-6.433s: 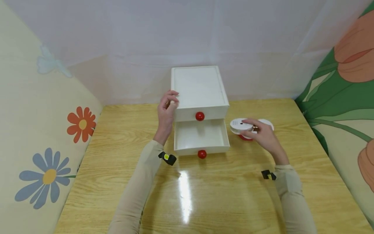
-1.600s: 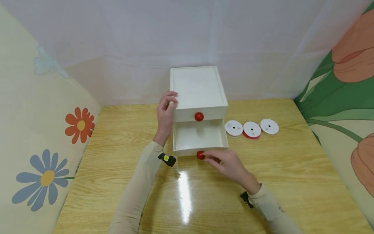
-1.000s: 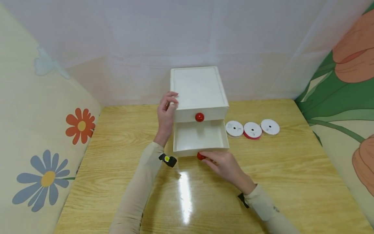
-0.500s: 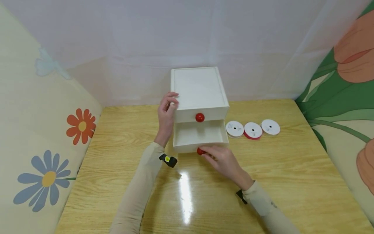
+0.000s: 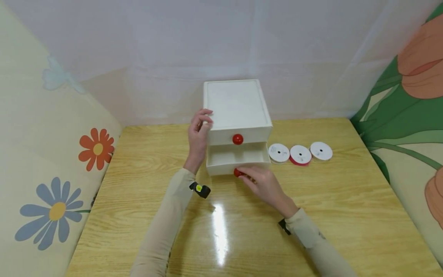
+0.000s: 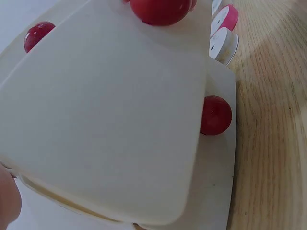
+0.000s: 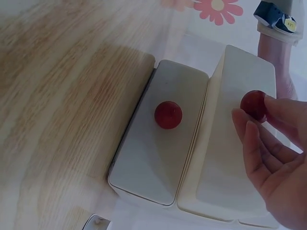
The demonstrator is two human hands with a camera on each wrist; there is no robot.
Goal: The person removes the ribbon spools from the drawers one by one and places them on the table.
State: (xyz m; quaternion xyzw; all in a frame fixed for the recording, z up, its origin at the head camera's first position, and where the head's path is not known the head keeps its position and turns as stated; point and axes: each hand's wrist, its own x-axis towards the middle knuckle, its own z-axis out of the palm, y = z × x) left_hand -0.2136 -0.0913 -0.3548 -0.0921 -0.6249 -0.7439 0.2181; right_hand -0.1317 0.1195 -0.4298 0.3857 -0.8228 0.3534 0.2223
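Note:
A small white drawer cabinet (image 5: 235,104) with red round knobs stands at the back of the wooden table. Its middle drawer (image 5: 225,169) is pulled part way out; what shows of its inside is bare. My right hand (image 5: 264,184) pinches that drawer's red knob (image 7: 253,104) between thumb and fingers. My left hand (image 5: 199,130) holds the cabinet's upper left front corner, fingertips over the top edge. The top drawer's knob (image 5: 237,139) and the bottom drawer's knob (image 7: 168,115) are untouched, both drawers closed.
Right of the cabinet, three ribbon spools lie flat in a row: a white spool (image 5: 278,152), a spool with red ribbon (image 5: 300,154) and another white spool (image 5: 321,150). A pale cloth (image 5: 166,57) hangs behind; flower-printed panels (image 5: 59,192) flank the table.
My right hand let go of a ribbon spool beside the others, moved to the middle drawer's knob and has pushed that drawer inward a little. My left hand has stayed at the cabinet's corner.

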